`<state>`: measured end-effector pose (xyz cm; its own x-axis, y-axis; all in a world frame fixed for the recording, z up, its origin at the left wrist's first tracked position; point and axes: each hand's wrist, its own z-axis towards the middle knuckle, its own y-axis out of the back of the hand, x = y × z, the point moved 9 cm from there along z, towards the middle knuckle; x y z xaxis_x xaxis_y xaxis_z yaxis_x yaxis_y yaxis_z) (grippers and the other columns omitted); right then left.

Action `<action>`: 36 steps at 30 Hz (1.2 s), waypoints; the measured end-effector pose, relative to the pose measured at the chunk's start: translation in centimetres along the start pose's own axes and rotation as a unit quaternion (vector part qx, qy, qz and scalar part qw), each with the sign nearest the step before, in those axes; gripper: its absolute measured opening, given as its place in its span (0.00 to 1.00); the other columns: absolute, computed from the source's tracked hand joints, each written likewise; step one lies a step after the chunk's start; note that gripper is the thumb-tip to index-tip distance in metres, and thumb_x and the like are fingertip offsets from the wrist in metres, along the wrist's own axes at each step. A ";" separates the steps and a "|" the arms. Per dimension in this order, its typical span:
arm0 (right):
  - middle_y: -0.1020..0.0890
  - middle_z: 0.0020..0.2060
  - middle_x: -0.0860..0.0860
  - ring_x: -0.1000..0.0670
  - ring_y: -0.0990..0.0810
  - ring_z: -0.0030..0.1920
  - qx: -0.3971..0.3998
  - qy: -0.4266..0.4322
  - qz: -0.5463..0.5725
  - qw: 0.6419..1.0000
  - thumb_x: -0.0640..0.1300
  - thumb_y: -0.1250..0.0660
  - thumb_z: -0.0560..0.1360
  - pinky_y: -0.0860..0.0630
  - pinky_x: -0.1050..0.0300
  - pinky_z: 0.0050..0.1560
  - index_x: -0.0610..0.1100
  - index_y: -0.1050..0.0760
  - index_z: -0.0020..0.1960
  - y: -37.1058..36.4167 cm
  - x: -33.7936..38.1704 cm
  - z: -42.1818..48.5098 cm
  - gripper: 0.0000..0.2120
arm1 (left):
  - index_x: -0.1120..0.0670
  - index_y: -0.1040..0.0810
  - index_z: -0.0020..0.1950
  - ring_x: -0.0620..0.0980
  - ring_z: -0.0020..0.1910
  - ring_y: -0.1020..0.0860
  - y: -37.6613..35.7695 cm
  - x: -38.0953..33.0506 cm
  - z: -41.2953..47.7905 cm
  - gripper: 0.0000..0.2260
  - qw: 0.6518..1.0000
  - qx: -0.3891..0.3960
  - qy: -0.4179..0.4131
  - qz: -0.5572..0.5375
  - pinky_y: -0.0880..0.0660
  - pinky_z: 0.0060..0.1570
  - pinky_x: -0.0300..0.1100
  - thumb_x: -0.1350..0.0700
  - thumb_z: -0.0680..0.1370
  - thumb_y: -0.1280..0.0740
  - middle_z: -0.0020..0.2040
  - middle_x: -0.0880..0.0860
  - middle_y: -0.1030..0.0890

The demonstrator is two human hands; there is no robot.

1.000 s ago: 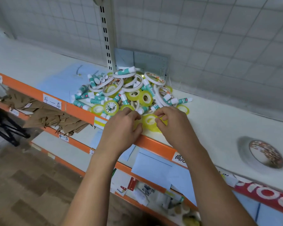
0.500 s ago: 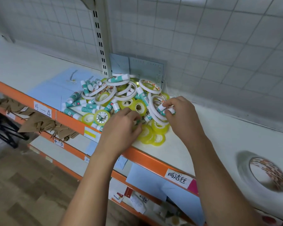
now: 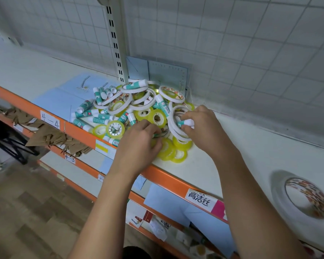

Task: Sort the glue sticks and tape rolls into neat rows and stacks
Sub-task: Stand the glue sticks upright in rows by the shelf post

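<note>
The white shelf (image 3: pixel 232 146) carries a jumbled pile (image 3: pixel 131 107) of glue sticks and tape rolls at both hands' fingertips. The left hand (image 3: pixel 138 146) curls its fingers into the pile's near edge beside yellow tape rolls (image 3: pixel 166 152); I cannot tell what it grips. The right hand (image 3: pixel 207 131) pinches a glue stick (image 3: pixel 185 123). One tag (image 3: pixel 50 120) reads "4—4", the pink-ended tag (image 3: pixel 202 200) "高洁丝".
</note>
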<state>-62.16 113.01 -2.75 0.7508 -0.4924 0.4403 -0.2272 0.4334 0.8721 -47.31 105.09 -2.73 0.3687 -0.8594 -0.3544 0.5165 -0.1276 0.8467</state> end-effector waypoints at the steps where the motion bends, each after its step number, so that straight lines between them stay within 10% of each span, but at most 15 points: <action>1: 0.25 0.56 0.47 0.44 0.29 0.59 -0.009 -0.004 0.011 1.000 0.43 0.33 0.76 0.28 0.50 0.58 0.49 0.20 0.60 0.4 0.0 -0.3 0.13 | 0.54 0.20 0.55 0.53 0.48 0.24 0.0 -0.1 0.1 0.09 1.000 0.001 -0.003 -0.002 0.26 0.42 0.46 0.53 0.77 0.33 0.51 0.51 0.23; 15: 0.21 0.43 0.54 0.53 0.24 0.43 -0.143 -0.030 0.116 0.982 0.35 0.33 0.68 0.30 0.64 0.39 0.45 0.23 0.49 5.5 1.0 -0.2 0.11 | 0.57 0.20 0.60 0.56 0.57 0.24 -0.8 -0.9 7.3 0.14 0.991 0.047 -0.124 0.010 0.27 0.55 0.52 0.62 0.75 0.34 0.57 0.53 0.21; 36: 0.19 0.51 0.48 0.48 0.22 0.51 -0.085 -0.148 0.035 0.985 0.37 0.33 0.70 0.27 0.55 0.53 0.47 0.18 0.52 3.2 -2.2 -1.6 0.13 | 0.50 0.27 0.66 0.52 0.61 0.29 -4.8 -1.3 7.0 0.26 0.981 0.077 -0.178 0.027 0.37 0.56 0.45 0.47 0.71 0.27 0.60 0.48 0.26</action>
<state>-63.54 116.69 -1.29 0.5170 -0.6445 0.5633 -0.1453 0.5824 0.7998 -55.67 103.35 -3.55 0.0860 -0.9818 -0.1693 0.3704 -0.1262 0.9202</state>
